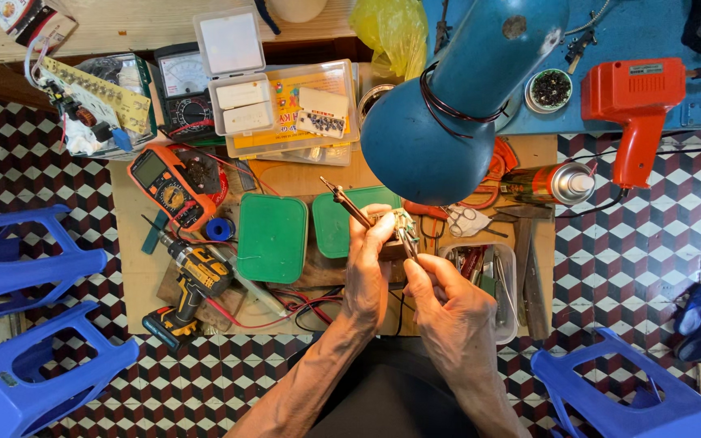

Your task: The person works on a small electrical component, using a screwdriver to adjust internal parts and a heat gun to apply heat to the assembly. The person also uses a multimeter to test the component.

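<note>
In the head view we look straight down on a low wooden worktable [135, 243] standing on a chequered tile floor. At the lower centre of the frame our left hand [369, 272] is clenched around a slim brown-handled soldering iron [346, 203], whose shaft slants up and to the left past the fingers. Just right of it, our right hand [448, 300] pinches a thin metal tool [408, 243] between thumb and fingers, its tip pointing up toward the left hand. Between the two hands, touching the left fingertips, sits a small green circuit board with mounted parts [400, 223]; we cannot tell which hand bears it.

Left of the hands lie two green rounded plastic lids [272, 238]. Further left sits an orange digital multimeter [174, 182], and below it a yellow-and-black cordless drill [191, 284]. A large blue metal lamp shade [432, 146] hangs over the centre of the frame. At the upper right lies an orange pistol-shaped soldering gun [634, 105], with a metal spray can [549, 183] on its side near the lamp. Blue plastic stools [26, 324] stand at the lower left.
</note>
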